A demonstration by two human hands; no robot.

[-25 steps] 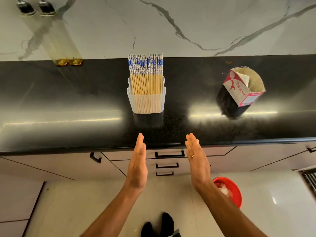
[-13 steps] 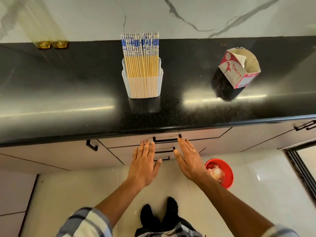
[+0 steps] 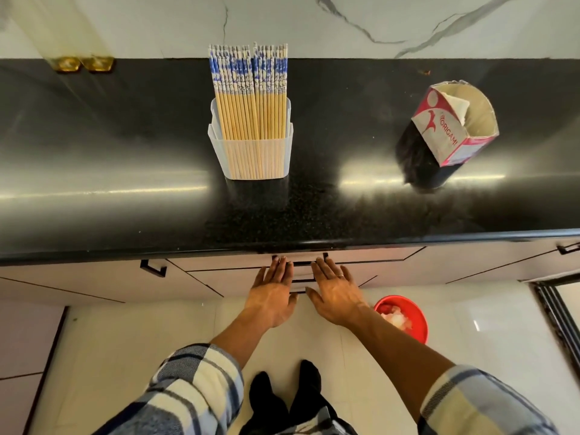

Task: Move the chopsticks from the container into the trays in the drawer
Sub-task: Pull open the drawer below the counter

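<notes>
Both hands flat, fingers straight, holding nothing: left hand [image 3: 272,293] and right hand [image 3: 336,291] reach the top drawer handle [image 3: 302,263] under the worktop [image 3: 125,171] edge. Chopsticks [image 3: 251,98] stand upright in the translucent container [image 3: 255,158], far centre of worktop; drawer closed.

The single head camera is looking steeply down from above the person. It is facing the black countertop [image 3: 125,189] toward 12 o'clock, with the floor [image 3: 125,356] near at 6 o'clock.

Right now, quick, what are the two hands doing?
Left hand: open, fingers straight, holding nothing.
Right hand: open, holding nothing.
</notes>
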